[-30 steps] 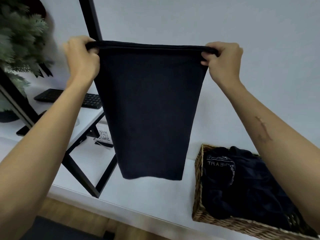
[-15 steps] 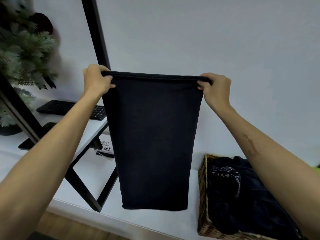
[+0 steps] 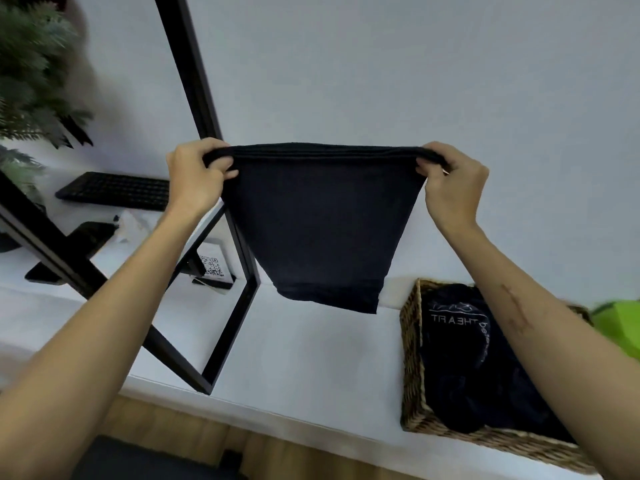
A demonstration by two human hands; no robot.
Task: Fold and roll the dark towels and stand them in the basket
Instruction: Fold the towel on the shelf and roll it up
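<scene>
A dark towel (image 3: 320, 230) hangs in the air in front of me, stretched flat by its top edge. My left hand (image 3: 194, 178) grips the top left corner and my right hand (image 3: 453, 181) grips the top right corner. The towel's bottom edge reaches down to the white table (image 3: 311, 358) or hangs just above it; I cannot tell which. To the right stands a wicker basket (image 3: 412, 358) holding dark cloth (image 3: 467, 362) with white lettering on it. My right forearm hides the basket's far right side.
A black metal frame (image 3: 221, 306) stands on the table at left, close to the hanging towel. Behind it lie a black keyboard (image 3: 117, 190), a QR code card (image 3: 213, 266) and a green plant (image 3: 31, 81). Something bright green (image 3: 620, 323) sits at the right edge.
Both hands have come down with the towel, so it now hangs lower, its bottom edge by the table. The hold on both corners is unchanged.
</scene>
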